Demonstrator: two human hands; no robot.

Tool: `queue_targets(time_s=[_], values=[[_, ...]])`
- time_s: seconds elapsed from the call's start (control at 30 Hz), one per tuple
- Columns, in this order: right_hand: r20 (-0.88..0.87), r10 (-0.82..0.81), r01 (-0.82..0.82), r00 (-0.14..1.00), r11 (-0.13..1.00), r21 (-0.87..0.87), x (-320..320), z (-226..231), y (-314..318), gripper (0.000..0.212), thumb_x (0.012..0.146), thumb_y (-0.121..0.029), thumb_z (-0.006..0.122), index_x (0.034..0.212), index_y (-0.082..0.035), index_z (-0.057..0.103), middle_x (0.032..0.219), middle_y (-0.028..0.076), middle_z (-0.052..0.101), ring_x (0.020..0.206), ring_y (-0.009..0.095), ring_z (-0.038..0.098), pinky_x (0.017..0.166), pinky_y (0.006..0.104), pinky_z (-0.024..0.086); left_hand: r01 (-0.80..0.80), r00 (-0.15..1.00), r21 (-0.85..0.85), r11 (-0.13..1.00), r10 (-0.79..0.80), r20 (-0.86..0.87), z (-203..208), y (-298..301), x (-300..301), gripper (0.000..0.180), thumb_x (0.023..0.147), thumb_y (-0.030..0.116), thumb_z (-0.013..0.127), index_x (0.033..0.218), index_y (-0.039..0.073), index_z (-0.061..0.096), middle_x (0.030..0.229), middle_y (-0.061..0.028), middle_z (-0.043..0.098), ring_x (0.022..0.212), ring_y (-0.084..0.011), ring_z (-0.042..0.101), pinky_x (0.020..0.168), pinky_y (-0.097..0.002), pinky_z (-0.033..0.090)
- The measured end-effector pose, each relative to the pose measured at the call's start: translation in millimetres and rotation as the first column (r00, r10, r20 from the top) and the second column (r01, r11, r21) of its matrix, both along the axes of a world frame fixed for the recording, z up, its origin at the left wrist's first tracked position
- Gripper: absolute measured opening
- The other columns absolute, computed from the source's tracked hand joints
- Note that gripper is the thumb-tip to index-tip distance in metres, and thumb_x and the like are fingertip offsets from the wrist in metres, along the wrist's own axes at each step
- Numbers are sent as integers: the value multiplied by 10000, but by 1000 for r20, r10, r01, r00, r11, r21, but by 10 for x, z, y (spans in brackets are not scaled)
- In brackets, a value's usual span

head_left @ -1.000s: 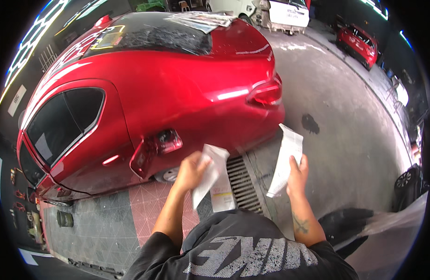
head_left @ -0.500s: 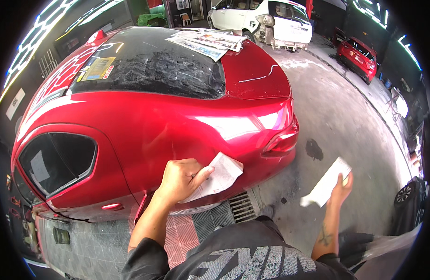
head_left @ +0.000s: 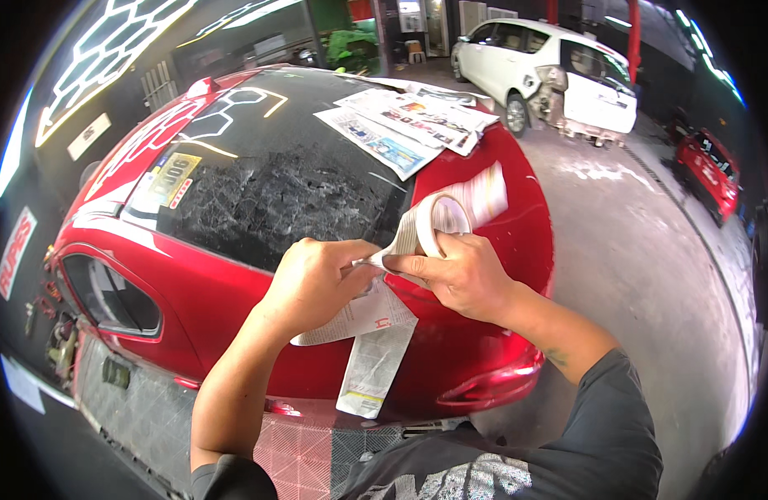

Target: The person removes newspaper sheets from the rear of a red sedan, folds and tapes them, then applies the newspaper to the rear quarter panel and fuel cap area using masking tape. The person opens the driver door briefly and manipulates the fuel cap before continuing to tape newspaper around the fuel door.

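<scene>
My left hand [head_left: 309,279] pinches folded newspaper [head_left: 380,354] that hangs below it over the red car's [head_left: 450,358] rear side. Beside it, my right hand [head_left: 467,275] grips a curled strip of newspaper [head_left: 410,233], which bends into a loop above the fingers. Its far end [head_left: 488,196] sticks out to the right, smeared by motion. Both hands meet in front of the dusty rear window [head_left: 267,192], where the fingertips press the paper together. Exactly how the two pieces overlap there is hidden by the fingers.
Newspaper sheets [head_left: 400,125] lie across the rear window's edge and the trunk lid. Beyond stands a white car [head_left: 596,104] with its rear bumper off. Another red car [head_left: 707,175] is at the far right. Red and grey floor tiles [head_left: 296,450] lie near me.
My right hand has come from the far right to meet my left, bringing its paper strip, now curled. My left hand has risen with its newspaper. The view has shifted.
</scene>
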State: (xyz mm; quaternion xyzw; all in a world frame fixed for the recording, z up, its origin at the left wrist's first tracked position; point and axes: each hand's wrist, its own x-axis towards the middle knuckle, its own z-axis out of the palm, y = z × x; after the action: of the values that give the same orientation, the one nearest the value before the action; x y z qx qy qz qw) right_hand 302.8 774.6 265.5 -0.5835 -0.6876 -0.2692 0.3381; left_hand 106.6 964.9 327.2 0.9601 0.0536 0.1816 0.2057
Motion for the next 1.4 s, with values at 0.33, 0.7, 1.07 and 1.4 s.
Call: queue_targets(time_s=[0.33, 0.7, 1.07, 1.4], values=[[-352, -207, 150, 913, 972, -180, 2072, -11, 871, 503, 1031, -518, 790, 1411, -189, 769, 1265, 162, 774, 1163, 381, 766, 963, 502, 612, -618, 720, 207, 758, 652, -237, 331, 946, 959, 326, 1031, 346, 781, 980, 36, 868, 837, -136, 839, 810, -299, 837, 793, -458, 638], [-117, 152, -189, 981, 871, -454, 1746, -312, 1496, 295, 950, -438, 883, 1184, -259, 883, 1116, 103, 685, 1091, 320, 733, 927, 484, 609, -593, 678, 637, 493, 732, 65, 789, 1328, 1354, 250, 1019, 310, 762, 980, 91, 876, 935, -177, 840, 897, -395, 837, 818, -495, 658], [-260, 81, -222, 962, 785, -579, 1907, -492, 1470, 272, 1063, -254, 691, 1249, -203, 883, 1213, 194, 745, 1196, 388, 747, 1041, 490, 604, -153, 742, 862, 483, 632, -222, 8, 282, 1585, 102, 976, 227, 768, 916, 162, 819, 857, -123, 842, 808, -294, 861, 653, -439, 661], [-289, 17, -129, 957, 920, -371, 2006, -396, 1558, 948, 828, -563, 973, 1622, -200, 602, 1484, 219, 655, 1395, 423, 638, 1168, 525, 547, -63, 752, 832, 551, 575, -324, -497, 106, 1692, 164, 990, 173, 731, 1110, 105, 820, 856, -83, 842, 785, -275, 848, 673, -417, 661]])
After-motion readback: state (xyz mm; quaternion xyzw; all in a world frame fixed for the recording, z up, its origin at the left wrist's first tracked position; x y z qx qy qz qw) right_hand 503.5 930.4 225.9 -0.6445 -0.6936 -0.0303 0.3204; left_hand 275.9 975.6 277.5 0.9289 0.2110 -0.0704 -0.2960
